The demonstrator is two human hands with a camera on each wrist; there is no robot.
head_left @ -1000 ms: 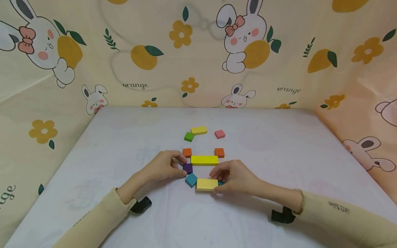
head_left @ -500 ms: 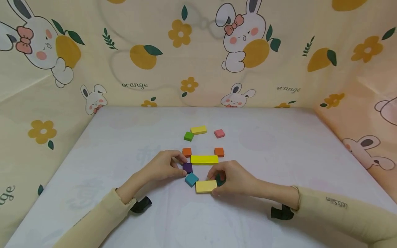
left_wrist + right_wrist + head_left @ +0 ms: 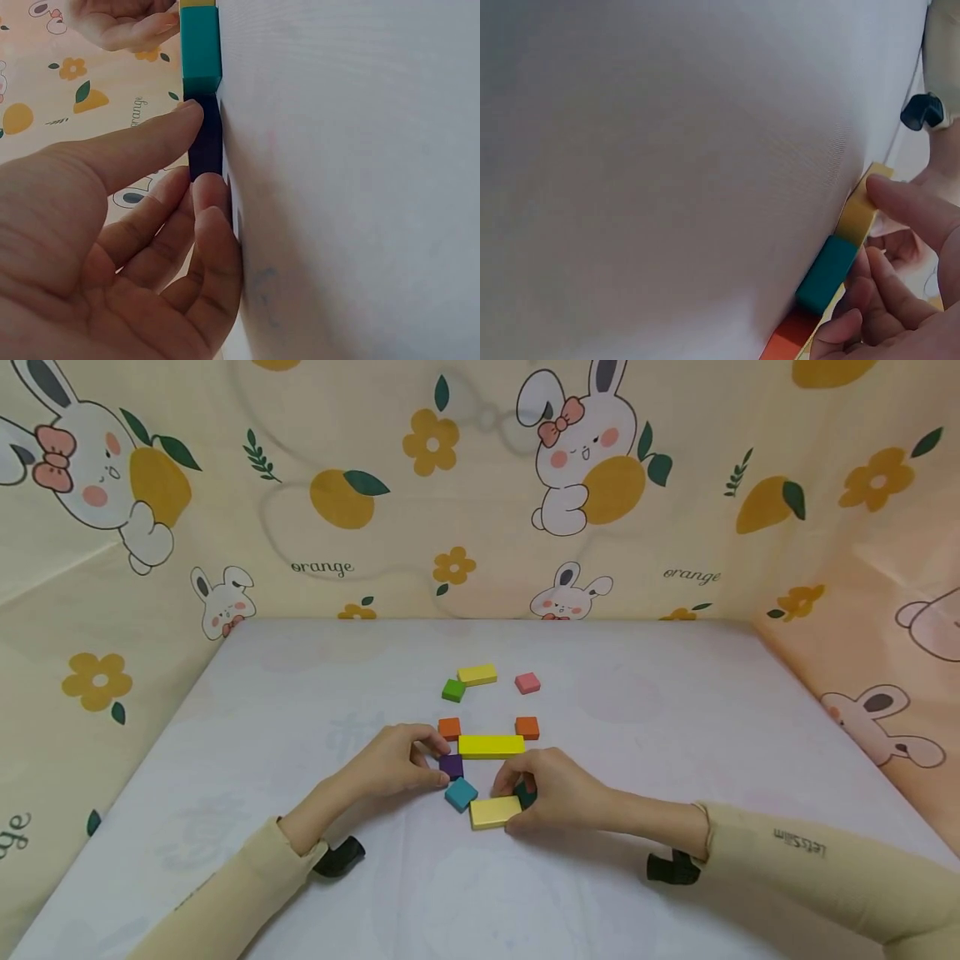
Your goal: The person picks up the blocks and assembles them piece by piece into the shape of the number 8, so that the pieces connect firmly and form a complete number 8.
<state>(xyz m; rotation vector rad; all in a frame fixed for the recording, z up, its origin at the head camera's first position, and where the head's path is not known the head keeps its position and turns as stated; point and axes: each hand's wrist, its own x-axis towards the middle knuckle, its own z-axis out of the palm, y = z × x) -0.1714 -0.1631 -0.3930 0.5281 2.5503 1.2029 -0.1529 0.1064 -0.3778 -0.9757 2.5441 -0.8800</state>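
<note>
My left hand (image 3: 396, 762) pinches a small purple block (image 3: 451, 767) between thumb and fingers. The block appears dark blue in the left wrist view, with the thumb (image 3: 161, 139) on its side. A blue block (image 3: 461, 794) lies turned at an angle just nearer to me. My right hand (image 3: 557, 792) holds the right end of a pale yellow block (image 3: 493, 812), thumb on the near side and fingers behind. Partly hidden by that hand is a teal block (image 3: 829, 274), touching the pale yellow one's end in the right wrist view.
Beyond the hands lie a long bright yellow block (image 3: 491, 747), two orange blocks (image 3: 449, 728), a green block (image 3: 453, 690), a yellow block (image 3: 477, 674) and a pink block (image 3: 527, 682). A white cloth covers the table (image 3: 337, 668); a printed curtain (image 3: 480, 485) stands behind.
With the pale yellow block, my right hand has shifted slightly nearer to me and left, and the block has turned a little. The left hand and purple block stay put.
</note>
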